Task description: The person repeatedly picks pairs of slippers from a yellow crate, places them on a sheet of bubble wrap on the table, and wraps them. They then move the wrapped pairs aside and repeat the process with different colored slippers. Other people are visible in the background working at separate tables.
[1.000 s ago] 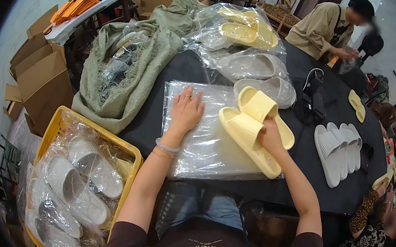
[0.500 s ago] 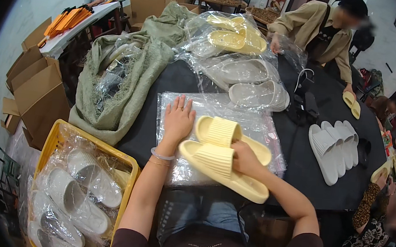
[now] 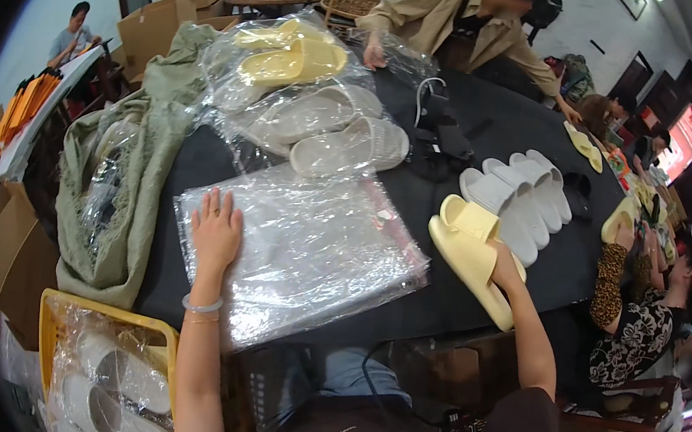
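My left hand [image 3: 216,235] lies flat, fingers spread, on the left part of a stack of clear plastic bags [image 3: 319,230]. To the right of the bags, my right hand [image 3: 507,267] grips a pair of pale yellow slide slippers [image 3: 463,248]. Its fingers are hidden at the foot openings. The yellow pair is just in front of a row of grey slide slippers [image 3: 525,219] on the black table, overlapping them in view. Beyond the bags lie bagged grey slippers [image 3: 346,143] and bagged yellow slippers [image 3: 299,61].
A yellow crate [image 3: 109,307] of bagged slippers stands at lower left, near a green woven sack [image 3: 134,166]. A black device with a hook [image 3: 449,134] rests beyond the grey row. Across the table a person in a beige shirt [image 3: 425,12] touches yellow slippers [image 3: 584,147]; others sit right.
My right hand has carried the yellow slippers off the bags to the right, beside the grey row. My left hand stays flat on the bags. The view has swung right.
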`<move>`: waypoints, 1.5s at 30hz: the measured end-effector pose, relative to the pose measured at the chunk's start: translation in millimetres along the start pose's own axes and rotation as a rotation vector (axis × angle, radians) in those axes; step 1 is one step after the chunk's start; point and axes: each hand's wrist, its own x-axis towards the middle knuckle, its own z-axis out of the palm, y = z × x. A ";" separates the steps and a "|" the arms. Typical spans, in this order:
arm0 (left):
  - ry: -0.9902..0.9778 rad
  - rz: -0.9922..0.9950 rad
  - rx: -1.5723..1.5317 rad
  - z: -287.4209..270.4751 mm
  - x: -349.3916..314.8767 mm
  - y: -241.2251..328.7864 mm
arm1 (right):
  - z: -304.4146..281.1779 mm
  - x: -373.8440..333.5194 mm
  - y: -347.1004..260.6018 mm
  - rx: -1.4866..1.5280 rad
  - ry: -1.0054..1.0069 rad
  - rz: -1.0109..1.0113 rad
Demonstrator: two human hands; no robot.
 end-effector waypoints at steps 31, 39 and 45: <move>0.000 -0.061 -0.029 -6.7 -2.4 5.5 | 14.5 143.0 -89.6 -0.151 0.505 -0.129; 0.017 -0.070 -0.030 -3.2 -3.6 -1.6 | 184.5 150.1 -286.6 0.697 -0.352 -0.354; 0.042 -0.047 -0.039 -1.7 -1.3 1.4 | 281.6 296.1 -259.9 0.055 0.406 0.429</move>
